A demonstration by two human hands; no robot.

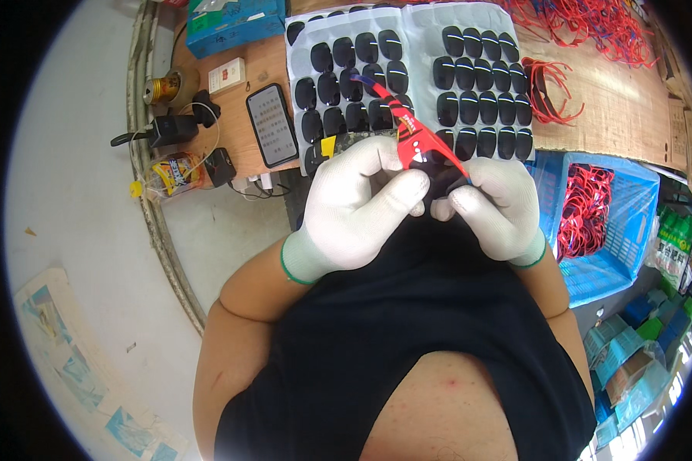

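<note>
Between my two white-gloved hands is a pair of red sunglasses [421, 147], with one temple arm pointing up and away to the left. My left hand [360, 206] is closed, its thumb and fingers pinching the frame's left side. At the other end, my right hand [500, 206] grips the frame between thumb and bent fingers. A dark lens shows in the frame near my fingertips; the rest of it is hidden by the gloves. Just beyond my hands, rows of dark lenses [367, 48] lie on a white sheet [421, 54].
Red frames fill a blue crate [644, 230] at the right. More red frames [584, 27] are heaped at the far right, with several nearer ones [552, 92] beside the sheet. A phone [271, 124], white box [227, 75] and blue box [234, 31] lie at the left.
</note>
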